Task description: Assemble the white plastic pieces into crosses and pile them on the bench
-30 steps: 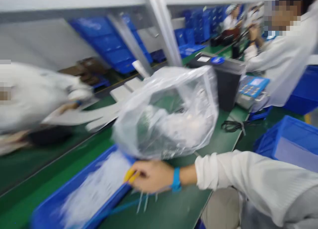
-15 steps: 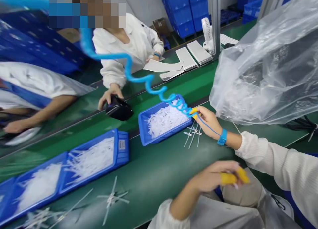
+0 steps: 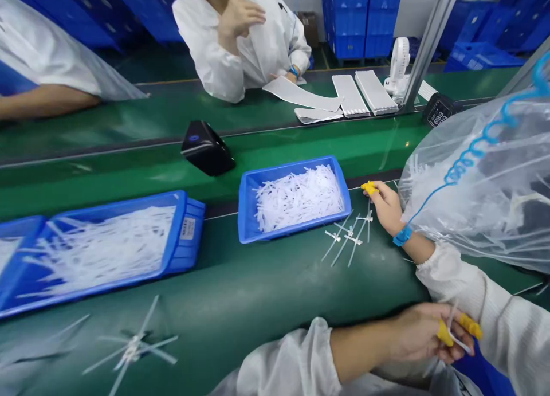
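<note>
My right hand [image 3: 387, 206] wears yellow finger covers and a blue wrist strap [image 3: 403, 235] with a coiled cord. Its fingertips pinch the upper end of a thin white strip [image 3: 368, 219] with a small crosspiece, resembling a cable tie. Beside it on the green table lie several similar strips [image 3: 350, 239], just right of a blue bin [image 3: 243, 212] filled with short white strips [image 3: 301, 198]. Lower down, over my lap, my left hand [image 3: 433, 333] is closed with yellow-covered fingers around a bent white strip [image 3: 459, 341].
Left stands another blue bin [image 3: 180, 230] of white strips; a star-shaped strip cluster [image 3: 133, 347] lies before it. Beyond are a black device [image 3: 208, 149], a co-worker [image 3: 258, 46], white sheets [image 3: 350, 95] and a small fan [image 3: 399, 63]. A clear plastic bag [image 3: 485, 201] bulges at right.
My view has shifted. My right hand is farther from the bin, with another strip by the group. My left hand has moved down and right. The co-worker's hand has left the black device and is raised.
</note>
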Demonstrator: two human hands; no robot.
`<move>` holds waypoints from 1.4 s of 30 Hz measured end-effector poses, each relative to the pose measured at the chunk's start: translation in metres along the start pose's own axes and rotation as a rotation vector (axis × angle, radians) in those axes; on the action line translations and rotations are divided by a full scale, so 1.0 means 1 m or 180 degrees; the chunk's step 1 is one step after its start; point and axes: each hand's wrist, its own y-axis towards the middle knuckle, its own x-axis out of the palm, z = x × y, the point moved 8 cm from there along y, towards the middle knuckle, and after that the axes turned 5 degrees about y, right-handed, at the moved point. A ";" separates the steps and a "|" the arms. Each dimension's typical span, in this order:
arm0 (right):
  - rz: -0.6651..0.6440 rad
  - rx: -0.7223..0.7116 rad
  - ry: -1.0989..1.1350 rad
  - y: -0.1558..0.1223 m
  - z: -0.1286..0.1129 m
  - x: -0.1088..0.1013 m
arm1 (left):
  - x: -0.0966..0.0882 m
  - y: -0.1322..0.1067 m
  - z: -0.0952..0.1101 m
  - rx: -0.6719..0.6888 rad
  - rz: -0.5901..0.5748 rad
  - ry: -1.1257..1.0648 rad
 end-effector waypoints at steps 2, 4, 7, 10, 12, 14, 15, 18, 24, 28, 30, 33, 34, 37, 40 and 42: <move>-0.0179 0.0197 0.0074 0.001 0.008 0.005 | 0.003 0.001 0.000 0.0004 -0.0045 0.0020; -0.0332 0.0239 0.0102 0.000 0.008 0.009 | 0.005 0.008 -0.007 -0.0009 -0.0124 0.0197; -0.0452 0.0287 0.0100 -0.004 0.006 0.010 | 0.003 0.018 -0.018 0.0022 -0.0189 0.0511; -0.0486 0.0319 0.0040 -0.004 0.004 0.010 | 0.003 0.021 -0.024 0.0040 -0.0272 0.0672; -0.0521 0.0300 0.0004 -0.004 0.003 0.010 | 0.005 0.020 -0.024 0.0070 -0.0363 0.0773; -0.0535 0.0281 -0.0008 -0.004 0.003 0.010 | 0.007 0.017 -0.022 0.0137 -0.0403 0.0846; -0.0537 0.0279 -0.0008 -0.004 0.003 0.010 | 0.008 0.016 -0.020 0.0181 -0.0389 0.0863; -0.0539 0.0267 -0.0017 -0.004 0.002 0.010 | 0.009 0.015 -0.018 0.0273 -0.0341 0.0896; -0.0508 0.0277 -0.0003 -0.004 0.002 0.012 | 0.010 0.025 -0.029 0.0171 -0.0613 0.0900; -0.0510 0.0291 -0.0041 -0.004 0.002 0.012 | 0.008 0.028 -0.033 0.0298 -0.0617 0.0785; -0.0512 0.0289 -0.0067 -0.003 0.002 0.011 | 0.008 0.028 -0.032 0.0376 -0.0569 0.0748; -0.0530 0.0281 -0.0048 -0.003 0.002 0.011 | 0.007 0.027 -0.032 0.0412 -0.0545 0.0716; -0.0538 0.0275 -0.0039 -0.003 0.002 0.011 | 0.007 0.026 -0.032 0.0418 -0.0546 0.0700; -0.0561 0.0267 -0.0041 -0.004 0.002 0.012 | 0.006 0.026 -0.033 0.0426 -0.0550 0.0630; -0.0568 0.0267 -0.0062 -0.004 0.003 0.012 | 0.005 0.027 -0.034 0.0411 -0.0537 0.0599; -0.0571 0.0253 -0.0095 -0.004 0.002 0.012 | 0.005 0.026 -0.035 0.0408 -0.0527 0.0625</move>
